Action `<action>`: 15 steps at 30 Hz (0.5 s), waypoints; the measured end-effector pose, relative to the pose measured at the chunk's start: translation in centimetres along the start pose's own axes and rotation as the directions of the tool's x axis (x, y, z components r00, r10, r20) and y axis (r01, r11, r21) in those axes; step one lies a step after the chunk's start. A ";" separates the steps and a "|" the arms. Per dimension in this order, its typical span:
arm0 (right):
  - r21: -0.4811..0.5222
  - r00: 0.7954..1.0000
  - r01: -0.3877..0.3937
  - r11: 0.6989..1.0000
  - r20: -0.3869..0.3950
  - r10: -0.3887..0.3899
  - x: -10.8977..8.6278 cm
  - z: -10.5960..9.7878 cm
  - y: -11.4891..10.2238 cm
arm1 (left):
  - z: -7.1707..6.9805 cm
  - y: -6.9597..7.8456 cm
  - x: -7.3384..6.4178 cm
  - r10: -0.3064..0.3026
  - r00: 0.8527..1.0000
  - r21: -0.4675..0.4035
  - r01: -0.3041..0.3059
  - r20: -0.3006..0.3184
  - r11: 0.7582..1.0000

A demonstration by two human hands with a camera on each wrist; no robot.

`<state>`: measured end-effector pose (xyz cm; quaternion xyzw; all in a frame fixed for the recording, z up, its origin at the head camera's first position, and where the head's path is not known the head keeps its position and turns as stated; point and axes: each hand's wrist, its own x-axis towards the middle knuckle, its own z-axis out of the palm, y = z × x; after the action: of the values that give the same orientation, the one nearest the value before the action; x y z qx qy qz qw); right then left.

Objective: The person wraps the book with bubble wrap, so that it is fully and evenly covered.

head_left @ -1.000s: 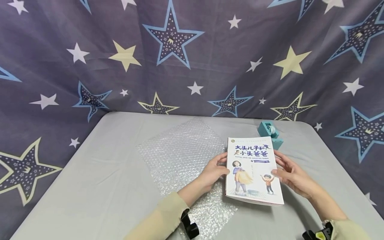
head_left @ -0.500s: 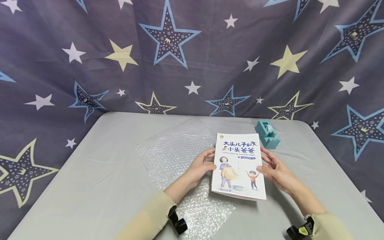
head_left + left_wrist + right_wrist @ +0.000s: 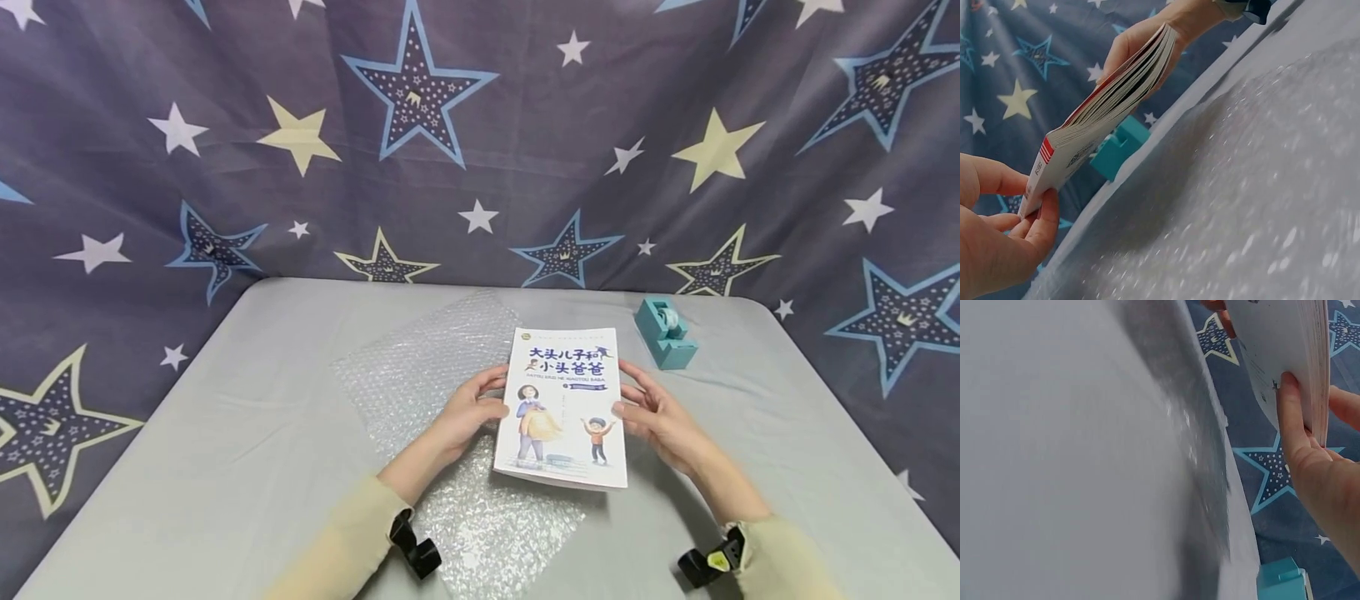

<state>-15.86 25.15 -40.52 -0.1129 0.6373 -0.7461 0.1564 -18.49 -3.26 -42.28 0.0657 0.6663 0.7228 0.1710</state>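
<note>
Table, book above bubble wrap

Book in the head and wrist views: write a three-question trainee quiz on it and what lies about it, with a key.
1. How is the book held?
A) by one hand
B) by two hands, one at each side
C) not at all

2. True or false: in the head view, the teal tape dispenser stands apart from the bubble wrap.

3. Fill in: in the left wrist view, the stripes on the book's spine are ____.

Key: 1. B, left hand and right hand. 2. True. 3. Red.
</note>
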 end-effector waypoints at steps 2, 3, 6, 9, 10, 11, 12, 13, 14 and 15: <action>0.022 1.000 0.009 1.000 0.013 -0.009 0.3 0.4 0.1 | -0.4 0.0 -0.1 0.000 1.000 -0.006 0.000 -0.011 1.000; 0.025 1.000 0.011 1.000 0.016 -0.012 0.4 0.6 0.2 | -0.6 0.1 -0.2 0.002 1.000 -0.005 -0.002 -0.015 1.000; 0.014 1.000 0.017 1.000 0.021 -0.017 0.7 1.0 0.5 | -1.3 0.1 -0.4 0.000 1.000 -0.003 -0.001 -0.022 1.000; -0.019 1.000 0.013 1.000 0.008 -0.013 1.3 1.4 0.8 | -1.9 0.2 -0.5 0.005 1.000 0.005 -0.005 -0.027 1.000; -0.031 1.000 0.007 0.999 0.002 -0.007 1.5 1.5 0.9 | -2.1 0.2 -0.6 0.004 1.000 0.007 -0.004 -0.029 1.000; -0.042 1.000 0.001 0.999 -0.005 -0.001 1.7 1.6 1.1 | -2.3 0.3 -0.7 0.003 0.999 0.009 -0.003 -0.033 1.000; -0.049 1.000 -0.008 0.999 -0.012 0.007 1.9 1.8 1.2 | -2.6 0.3 -0.7 0.001 0.999 0.008 0.000 -0.037 1.000; -0.057 1.000 -0.016 0.998 -0.019 0.014 2.2 1.9 1.3 | -2.8 0.3 -0.8 -0.001 0.999 0.009 0.001 -0.042 1.000; -0.066 1.000 -0.022 0.998 -0.023 0.020 2.4 2.1 1.4 | -3.1 0.2 -0.9 -0.003 0.999 0.010 0.004 -0.048 1.000; -0.073 0.999 -0.030 0.997 -0.031 0.028 2.6 2.3 1.5 | -3.3 0.2 -1.0 -0.003 0.999 0.012 0.004 -0.051 1.000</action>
<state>-17.28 21.88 -41.73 -0.0983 0.6679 -0.7216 0.1534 -18.68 -6.74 -42.27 0.0469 0.6748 0.7200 0.1548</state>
